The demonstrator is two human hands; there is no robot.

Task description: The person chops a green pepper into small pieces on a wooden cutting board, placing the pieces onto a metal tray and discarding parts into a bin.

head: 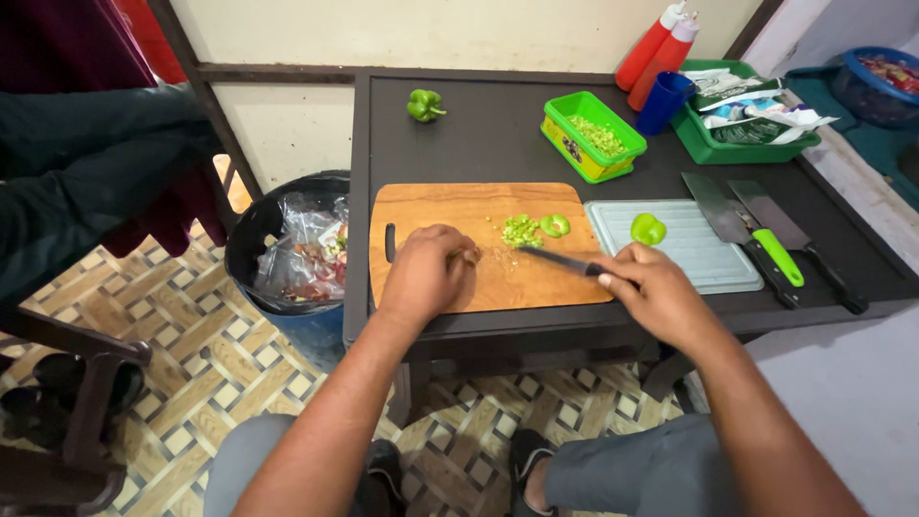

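Observation:
My left hand [428, 271] presses down on a piece of green pepper on the wooden cutting board [431, 203], fingers curled over it so most of it is hidden. My right hand [656, 292] grips a black-handled knife [558, 258] whose blade points left toward my left fingers. A small heap of chopped green pepper [520, 231] and a pepper ring [554, 226] lie on the board just beyond the blade.
A pepper piece [648, 229] rests on a grey plastic board [708, 258]. Two cleavers [756, 235] lie to the right. Behind stand a green tub of chopped pepper [593, 136], a whole pepper [424, 104], red bottles [661, 48], a blue cup [664, 101], a green tray [704, 139]. A lined bin [297, 254] stands left of the table.

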